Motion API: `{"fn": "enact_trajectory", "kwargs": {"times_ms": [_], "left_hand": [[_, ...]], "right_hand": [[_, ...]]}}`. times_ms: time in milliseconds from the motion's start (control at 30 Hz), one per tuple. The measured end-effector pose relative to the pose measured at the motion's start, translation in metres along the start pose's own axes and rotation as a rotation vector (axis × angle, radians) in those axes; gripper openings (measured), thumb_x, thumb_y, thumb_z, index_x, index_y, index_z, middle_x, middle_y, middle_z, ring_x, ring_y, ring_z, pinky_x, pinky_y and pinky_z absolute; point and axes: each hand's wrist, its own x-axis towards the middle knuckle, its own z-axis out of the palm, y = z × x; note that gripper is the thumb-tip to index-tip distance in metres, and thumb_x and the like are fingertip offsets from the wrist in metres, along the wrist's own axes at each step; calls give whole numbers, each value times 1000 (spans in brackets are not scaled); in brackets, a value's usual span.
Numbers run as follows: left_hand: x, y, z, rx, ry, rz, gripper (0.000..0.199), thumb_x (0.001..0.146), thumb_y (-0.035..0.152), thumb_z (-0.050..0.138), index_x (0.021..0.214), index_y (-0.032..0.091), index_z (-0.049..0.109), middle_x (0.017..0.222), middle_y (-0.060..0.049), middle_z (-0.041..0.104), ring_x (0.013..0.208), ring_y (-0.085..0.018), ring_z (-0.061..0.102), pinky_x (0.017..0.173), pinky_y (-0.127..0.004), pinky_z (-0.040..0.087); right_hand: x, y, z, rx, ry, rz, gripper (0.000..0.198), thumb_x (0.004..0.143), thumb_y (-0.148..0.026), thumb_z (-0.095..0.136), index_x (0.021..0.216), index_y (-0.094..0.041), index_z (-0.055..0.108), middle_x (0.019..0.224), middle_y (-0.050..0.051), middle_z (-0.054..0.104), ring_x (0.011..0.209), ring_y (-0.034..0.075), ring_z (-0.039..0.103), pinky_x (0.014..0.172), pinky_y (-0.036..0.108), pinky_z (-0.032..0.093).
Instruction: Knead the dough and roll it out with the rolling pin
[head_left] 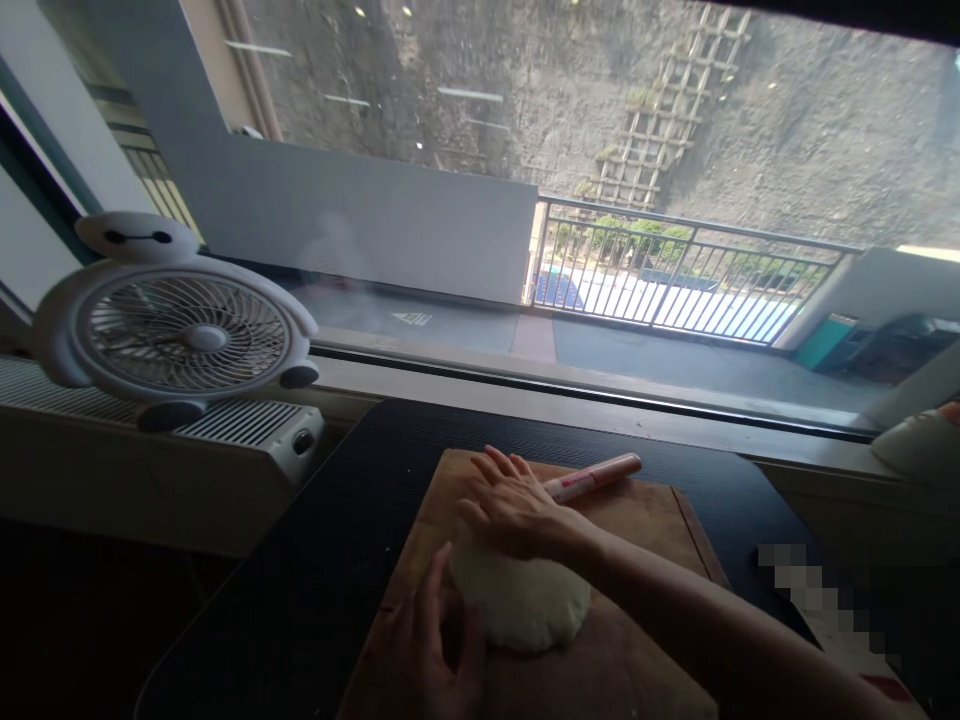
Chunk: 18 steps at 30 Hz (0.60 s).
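Note:
A pale, flattened round of dough point(529, 605) lies on a wooden cutting board point(637, 520). My right hand point(514, 510) rests palm down across the dough's far edge, with its fingers stretched out and spread. At the dough's near left edge is my left hand point(435, 640), its thumb and fingers apart in a curve and nothing seen between them. Part of that hand is in shadow. Behind my right hand a rolling pin point(596, 477) with a printed label lies on the board, its near end hidden by the hand.
The board sits on a dark table point(300, 560) with rounded corners. A white character-shaped fan point(202, 340) stands at the left on a ribbed white unit point(255, 425). Beyond the table is a large window with a sill point(600, 410). A pale rounded object point(919, 445) is at the right edge.

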Motion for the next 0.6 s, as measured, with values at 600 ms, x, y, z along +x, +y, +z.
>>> {"fn": "enact_trajectory", "kwargs": {"times_ms": [600], "left_hand": [[-1, -1, 1, 7, -19, 68, 56, 82, 39, 55, 134, 20, 42, 92, -8, 69, 79, -23, 65, 70, -35, 50]], "right_hand": [[2, 0, 20, -37, 148, 177, 54, 96, -48, 19, 140, -21, 33, 149, 9, 28, 140, 26, 10, 110, 49, 12]]}}
